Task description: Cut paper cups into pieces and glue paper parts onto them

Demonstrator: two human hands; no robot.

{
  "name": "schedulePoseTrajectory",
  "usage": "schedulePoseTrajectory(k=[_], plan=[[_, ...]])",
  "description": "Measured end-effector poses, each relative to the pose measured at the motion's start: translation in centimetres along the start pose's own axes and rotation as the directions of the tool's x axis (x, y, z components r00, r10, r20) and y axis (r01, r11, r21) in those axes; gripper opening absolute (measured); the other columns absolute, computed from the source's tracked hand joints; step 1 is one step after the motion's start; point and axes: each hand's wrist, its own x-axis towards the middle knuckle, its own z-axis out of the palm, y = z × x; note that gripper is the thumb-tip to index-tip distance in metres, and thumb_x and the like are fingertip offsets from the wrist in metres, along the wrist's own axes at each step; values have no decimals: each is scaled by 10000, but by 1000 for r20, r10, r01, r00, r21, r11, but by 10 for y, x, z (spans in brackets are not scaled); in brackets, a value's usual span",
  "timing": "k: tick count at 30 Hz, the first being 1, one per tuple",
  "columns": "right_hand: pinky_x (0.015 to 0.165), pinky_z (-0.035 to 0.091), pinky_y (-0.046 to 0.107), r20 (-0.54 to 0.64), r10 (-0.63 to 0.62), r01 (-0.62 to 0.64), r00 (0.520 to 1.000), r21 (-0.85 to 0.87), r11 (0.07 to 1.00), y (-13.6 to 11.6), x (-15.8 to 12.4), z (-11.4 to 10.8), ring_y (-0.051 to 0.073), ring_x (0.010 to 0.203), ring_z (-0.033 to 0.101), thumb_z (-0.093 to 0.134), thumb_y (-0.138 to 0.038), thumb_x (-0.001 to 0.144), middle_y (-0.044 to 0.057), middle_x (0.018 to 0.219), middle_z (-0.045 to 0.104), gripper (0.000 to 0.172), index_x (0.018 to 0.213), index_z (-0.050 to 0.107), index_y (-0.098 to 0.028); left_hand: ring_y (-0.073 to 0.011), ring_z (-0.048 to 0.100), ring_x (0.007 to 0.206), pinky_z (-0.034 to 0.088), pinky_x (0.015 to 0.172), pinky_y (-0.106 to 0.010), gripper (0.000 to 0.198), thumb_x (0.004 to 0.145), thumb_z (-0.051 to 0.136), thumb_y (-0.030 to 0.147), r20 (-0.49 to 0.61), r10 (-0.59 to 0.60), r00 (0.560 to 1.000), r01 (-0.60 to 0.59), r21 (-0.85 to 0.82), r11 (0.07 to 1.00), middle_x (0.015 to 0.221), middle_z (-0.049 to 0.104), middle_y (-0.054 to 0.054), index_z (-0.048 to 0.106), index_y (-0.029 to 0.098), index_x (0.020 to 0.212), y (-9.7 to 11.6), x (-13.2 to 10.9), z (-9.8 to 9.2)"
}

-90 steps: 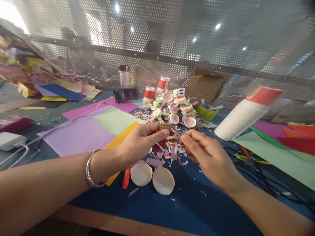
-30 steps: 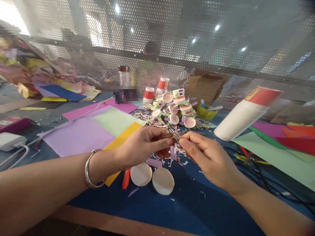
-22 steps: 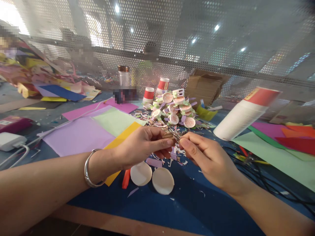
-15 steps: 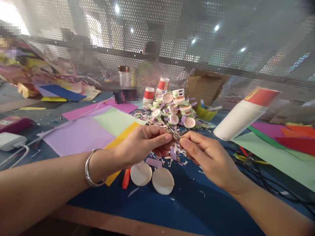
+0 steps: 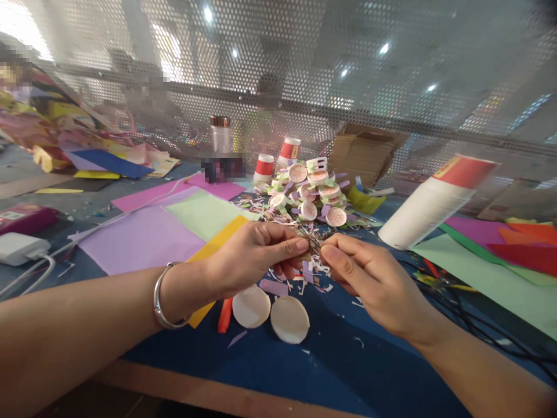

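Table (image 5: pixel 339 371), left hand (image 5: pixel 248 258), right hand (image 5: pixel 374 284) pinching scrap (image 5: pixel 314 248)

Mostly paper, a little metal.
Matt white paper discs (image 5: pixel 251 306) and matt coloured sheets (image 5: pixel 139 238) lay near; the bangle (image 5: pixel 167 296) gleamed, smooth polished metal.

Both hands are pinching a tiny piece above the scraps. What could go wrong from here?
The piece sits only between fingertips of the left hand and right hand; if that grip slips, it could get lost in the scraps below. The cables run close by the right hand; a wide move might snag them.
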Motion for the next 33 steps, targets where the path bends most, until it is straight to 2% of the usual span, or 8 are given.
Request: schedulePoseTrajectory(k=[7,15,23,29,33], plan=[[415,195,255,18,29,-30,999,30,999,2,0,0,83,484,238,471,-554,1004,-69,627,296,419,766,511,-211,-50,535,560,405,551,-182,255,888,673,310,0,-55,998,55,-89,995,654,622,18,633,130,712,1,-1,5],[421,210,251,-8,-1,2,1000,52,999,1,0,1,85,492,262,485,-554,1000,-69,625,317,396,805,541,-214,-40,514,561,369,519,-172,204,872,699,282,-17,-46,999,45,-70,997,664,593,37,670,125,746,7,0,-1],[422,214,258,45,39,-42,998,70,997,2,-1,2,94,497,256,477,-561,998,-66,633,316,407,800,546,-212,-45,502,523,359,510,-181,235,869,693,289,-12,-103,995,102,-66,993,613,597,27,657,124,705,4,-2,4],[429,193,256,-11,56,-55,998,90,994,5,1,2,94,498,249,480,-549,1002,-67,623,297,416,743,458,-224,-47,517,543,384,529,-180,245,848,718,315,-43,-92,995,87,-110,990,634,613,25,654,130,700,6,-1,3],[458,233,255,-85,71,-64,994,80,995,10,3,-5,104,517,281,480,-562,998,-74,603,298,388,811,500,-223,-65,533,555,425,557,-198,238,856,708,328,-38,-99,994,99,0,995,636,621,12,668,133,727,6,0,3]])
